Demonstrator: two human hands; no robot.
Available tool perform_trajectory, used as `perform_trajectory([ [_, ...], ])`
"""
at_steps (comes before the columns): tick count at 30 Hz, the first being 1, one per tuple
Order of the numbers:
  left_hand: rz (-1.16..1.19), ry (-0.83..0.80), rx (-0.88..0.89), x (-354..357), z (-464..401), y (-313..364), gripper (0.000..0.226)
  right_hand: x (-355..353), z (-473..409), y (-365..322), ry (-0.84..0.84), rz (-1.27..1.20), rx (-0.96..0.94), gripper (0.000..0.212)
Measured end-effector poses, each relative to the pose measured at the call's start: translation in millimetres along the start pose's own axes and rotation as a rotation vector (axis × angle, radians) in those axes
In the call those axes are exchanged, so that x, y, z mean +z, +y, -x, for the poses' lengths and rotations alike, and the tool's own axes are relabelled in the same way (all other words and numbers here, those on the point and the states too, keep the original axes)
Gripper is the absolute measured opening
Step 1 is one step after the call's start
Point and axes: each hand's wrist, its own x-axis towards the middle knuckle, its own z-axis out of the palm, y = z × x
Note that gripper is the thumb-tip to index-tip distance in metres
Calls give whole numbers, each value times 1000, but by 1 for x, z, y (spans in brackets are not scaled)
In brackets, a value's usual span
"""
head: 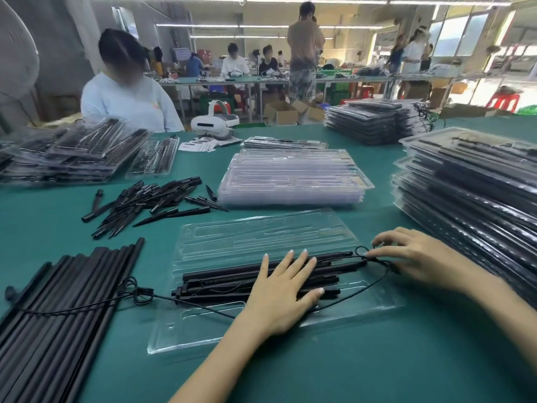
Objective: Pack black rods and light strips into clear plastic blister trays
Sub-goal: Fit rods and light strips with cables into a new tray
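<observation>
Head view: left hand [279,295] flat on black rods [232,282], ungripped.

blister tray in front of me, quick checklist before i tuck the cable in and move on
1. Rods seated in the blister tray: cannot tell; the black rods lie bunched under the left hand, not clearly in their slots.
2. Left hand steadying the rods: ok, fingers flat on them.
3. Right hand has the cable: ok, fingertips pinch its looped end.
4. Cable inside the tray: not ok; it trails off the left edge to the loose rod pile.
5. Far half of the tray free: ok, its channels look empty.
6. Spare trays in reach: ok, empty tray stack just beyond.
</observation>
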Motion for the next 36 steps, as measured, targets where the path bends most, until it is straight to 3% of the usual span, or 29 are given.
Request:
perform_trajectory([
  [2, -3, 15, 15, 2, 1, -2, 59, -8, 4, -4, 30, -116, 39, 23],
  [4, -10, 17, 21, 2, -1, -3, 58, -13, 8, -10, 90, -312, 130, 42],
  [5, -11, 21, 22, 2, -1, -3, 58, -13, 9, -12, 131, -384, 174, 40],
  [8, 10, 43, 43, 4, -1, -3, 57, -7, 8, -21, 163, -584, 289, 13],
  [10, 122, 59, 48, 2, -1, -6, 58, -2, 6, -26, 164, -724, 388, 15],
  [13, 368, 63, -60, -3, 2, -9, 61, 1, 0, -34, 306, -899, 453, 14],
  [16, 39, 76, -35, 1, 5, -7, 55, -3, -8, -43, 412, -992, 344, 16],
  [18, -47, 72, -52, 2, 6, -6, 49, -5, -12, -48, 405, -1041, 265, 14],
  [20, -27, 47, -54, 1, 6, -8, 46, -9, -14, -50, 315, -1007, 187, 17],
  [23, -10, 1, -36, -2, 6, -12, 44, -19, -14, -43, 106, -689, 69, 29],
  [26, -19, 1, -36, 0, 7, -13, 46, -24, -6, -28, 48, -444, 17, 26],
  [28, -19, 17, -41, 1, 7, -14, 47, -21, 1, -24, 102, -483, 163, 11],
  [32, -22, 19, -40, 1, 8, -12, 45, -3, 1, -46, 186, -835, 596, 22],
  [36, -6, 29, -44, 1, 10, -9, 44, 5, -4, -61, 182, -956, 727, 19],
])
